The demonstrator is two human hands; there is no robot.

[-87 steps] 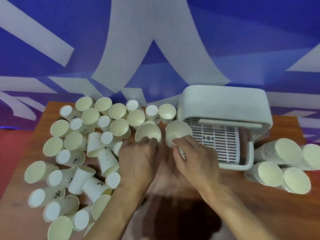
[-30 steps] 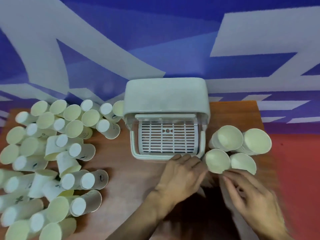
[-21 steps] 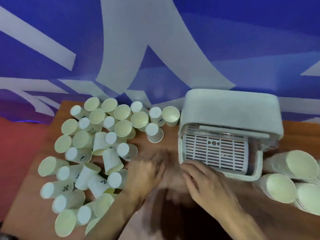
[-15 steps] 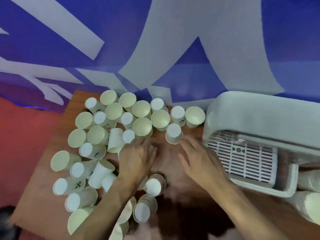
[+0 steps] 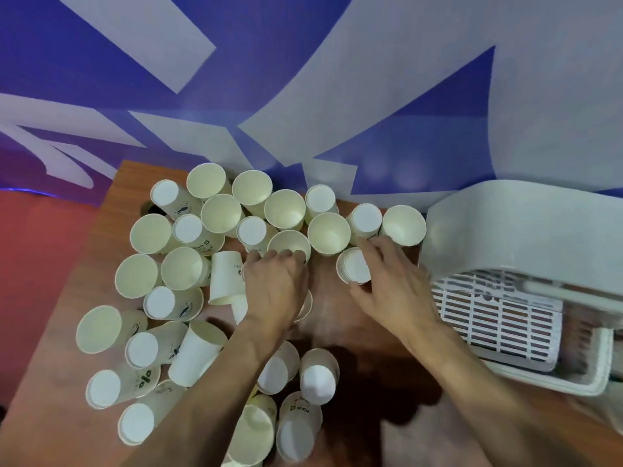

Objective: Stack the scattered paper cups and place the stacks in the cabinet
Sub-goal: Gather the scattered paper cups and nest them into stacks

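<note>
Left hand (image 5: 274, 288): fingers curl over the near rim of an open cup (image 5: 290, 242).
Right hand (image 5: 392, 284): thumb and fingers pinch an upside-down cup (image 5: 354, 269).
Loose cups (image 5: 183, 267): all over the left of the table (image 5: 91, 281), some standing, some lying down.
Cabinet (image 5: 505, 237): white, on the right, just beside the right hand.

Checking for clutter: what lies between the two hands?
In the head view, bare wooden table separates the left hand from the right hand, apart from the upside-down cup that hand pinches.
</note>
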